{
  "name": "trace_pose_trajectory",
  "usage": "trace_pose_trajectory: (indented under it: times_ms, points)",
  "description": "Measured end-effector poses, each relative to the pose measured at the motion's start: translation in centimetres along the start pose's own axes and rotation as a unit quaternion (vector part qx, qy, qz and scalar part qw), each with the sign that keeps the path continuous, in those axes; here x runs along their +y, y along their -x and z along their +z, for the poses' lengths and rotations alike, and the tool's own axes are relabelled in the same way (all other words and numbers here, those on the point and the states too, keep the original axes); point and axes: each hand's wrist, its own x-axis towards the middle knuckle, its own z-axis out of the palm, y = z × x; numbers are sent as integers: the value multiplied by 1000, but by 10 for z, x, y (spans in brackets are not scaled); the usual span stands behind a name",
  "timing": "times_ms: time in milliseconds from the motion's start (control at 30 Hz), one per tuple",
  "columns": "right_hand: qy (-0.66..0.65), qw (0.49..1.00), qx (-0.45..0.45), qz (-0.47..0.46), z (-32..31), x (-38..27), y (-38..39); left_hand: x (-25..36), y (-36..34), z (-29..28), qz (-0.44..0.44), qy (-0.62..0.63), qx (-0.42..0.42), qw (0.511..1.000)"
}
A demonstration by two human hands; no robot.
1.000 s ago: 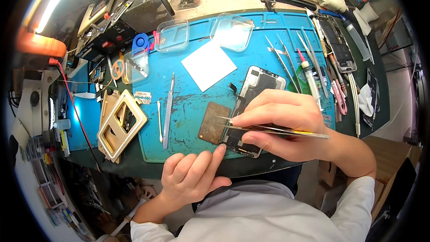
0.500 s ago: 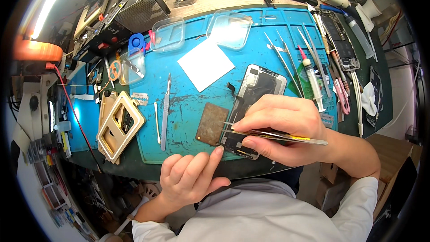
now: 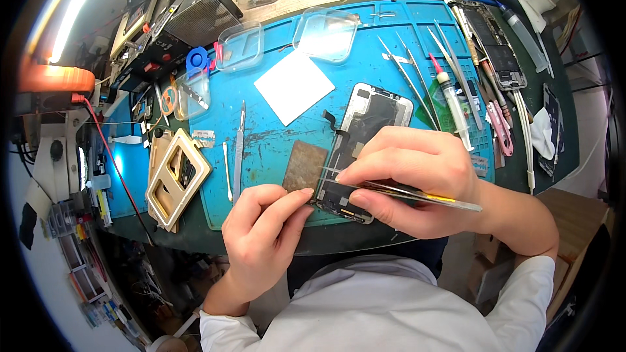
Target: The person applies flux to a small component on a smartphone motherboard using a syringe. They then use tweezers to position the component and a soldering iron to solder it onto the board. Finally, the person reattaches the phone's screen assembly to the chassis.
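A pair of tweezers [image 3: 450,201] rests in my right hand [image 3: 417,173], gripped between thumb and fingers. Its tips, slightly apart, point left over the near part of a black phone screen assembly [image 3: 378,112], whose back faces up on the blue mat. A ribbon cable [image 3: 330,118] sticks out from the assembly's left edge. Beside that edge lies a brownish metal plate [image 3: 304,163]. My left hand [image 3: 264,225] has its thumb and index finger pinched together at the near left corner of the assembly, by the plate. What is between these fingertips, if anything, I cannot make out.
On the blue mat [image 3: 261,156] lie a scalpel [image 3: 239,156], a cotton swab [image 3: 227,173] and a white square sheet [image 3: 295,88]. Clear plastic boxes [image 3: 239,47] stand behind. Rightward are more tweezers [image 3: 409,81], a syringe [image 3: 454,107] and an opened phone [image 3: 495,49]. Leftward lies a beige frame [image 3: 176,179].
My left hand has moved up and onto the assembly's near corner, its index finger and thumb closing together. The right hand keeps its hold on the tweezers. The whole view has shifted slightly.
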Motion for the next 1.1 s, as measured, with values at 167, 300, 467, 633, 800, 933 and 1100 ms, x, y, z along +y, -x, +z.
trace_pose_trajectory:
  times_ms: [167, 300, 467, 633, 800, 933, 1100]
  points:
    - [-1, 1000, 18, -9, 5, 2, 1, 0, 1, 0, -31, 15, -6, 999]
    - [5, 1000, -1, -3, 7, 2, 4, 1, -2, -1, -49, 26, -21, 998]
    - [-4, 999, -30, -10, 10, 4, 7, 3, -6, -2, -65, 28, -29, 997]
    - [-24, 999, -26, 4, 12, 5, 7, 2, -1, -3, -71, 30, -37, 996]
    - [8, 1000, -6, -19, 9, 3, 6, 4, 1, -2, -78, 27, -22, 996]
    - [212, 973, 26, -84, -16, -1, -6, 12, 16, -5, -138, 15, 12, 990]
    - [372, 928, 25, -9, -30, 2, -13, 33, 23, 10, -77, -101, 27, 992]
